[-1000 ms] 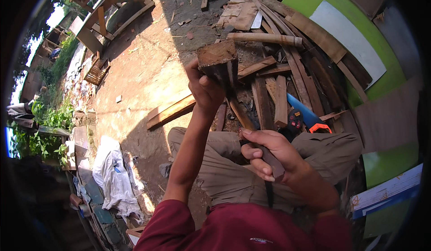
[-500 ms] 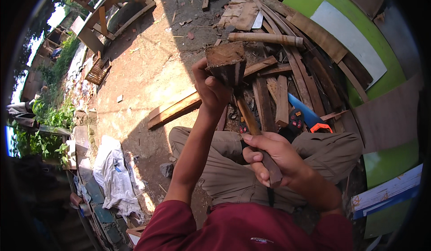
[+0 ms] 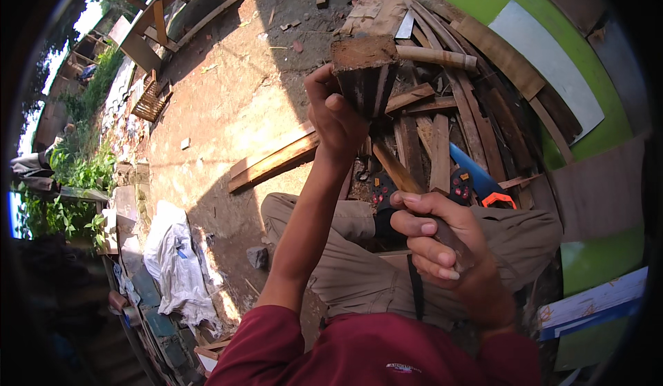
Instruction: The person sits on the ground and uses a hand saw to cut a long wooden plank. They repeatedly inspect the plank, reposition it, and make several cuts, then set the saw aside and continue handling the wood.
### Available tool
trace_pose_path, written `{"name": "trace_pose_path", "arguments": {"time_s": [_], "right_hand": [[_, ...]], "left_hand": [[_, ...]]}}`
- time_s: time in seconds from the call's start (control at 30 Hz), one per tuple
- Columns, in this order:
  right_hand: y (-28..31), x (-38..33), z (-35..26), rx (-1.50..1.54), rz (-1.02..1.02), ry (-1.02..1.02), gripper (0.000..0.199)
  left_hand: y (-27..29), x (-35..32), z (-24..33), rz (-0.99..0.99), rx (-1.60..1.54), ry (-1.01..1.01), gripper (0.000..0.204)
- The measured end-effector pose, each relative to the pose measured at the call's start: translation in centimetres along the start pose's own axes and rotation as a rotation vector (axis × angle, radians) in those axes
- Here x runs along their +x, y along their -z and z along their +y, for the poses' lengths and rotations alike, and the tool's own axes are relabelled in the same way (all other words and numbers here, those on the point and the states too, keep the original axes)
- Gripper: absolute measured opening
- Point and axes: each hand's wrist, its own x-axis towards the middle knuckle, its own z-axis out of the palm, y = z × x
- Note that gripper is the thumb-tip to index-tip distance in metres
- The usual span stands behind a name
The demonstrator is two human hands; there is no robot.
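My left hand [image 3: 336, 113] is wrapped round the side of a thick, dark wooden block [image 3: 364, 68], its rough brown end face turned up. Fingers of my right hand [image 3: 445, 244] close round a wooden handle [image 3: 395, 168], which slants up and left toward the underside of the block. Whatever sits at the handle's far end is hidden behind the block and my left hand, so I cannot tell the tool's kind. Both hands are raised above my crossed legs [image 3: 366, 268]. Beyond my right hand lies a handsaw [image 3: 471, 168] with a blue blade and orange grip.
Scrap planks [image 3: 483, 120] are heaped ahead and to the right, beside green panels [image 3: 615, 110]. A long timber [image 3: 276, 161] lies on the ground to the left. Further left are a white sack [image 3: 173, 262], a grey stone [image 3: 257, 257] and a wooden frame [image 3: 179, 13].
Both hands, the block and the handle have shifted right in the picture. My right hand's fingers now wrap more fully round the handle, and less of its lower end sticks out.
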Motion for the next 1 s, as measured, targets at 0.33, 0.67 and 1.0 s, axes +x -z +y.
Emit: {"name": "trace_pose_path", "arguments": {"time_s": [0.33, 0.67, 1.0], "right_hand": [[2.8, 3.2, 2.0, -0.29, -0.002, 0.205, 0.013], [16.3, 7.9, 4.2, -0.439, 0.436, 0.437, 0.017], [25.3, 8.2, 2.2, -0.538, 0.705, 0.393, 0.016]], "left_hand": [[0.0, 2.3, -2.4, 0.149, 0.164, -0.097, 0.063], [3.5, 5.9, -4.4, 0.168, 0.013, 0.16, 0.059], [6.5, 6.8, -6.8, 0.256, 0.416, 0.08, 0.047]]}}
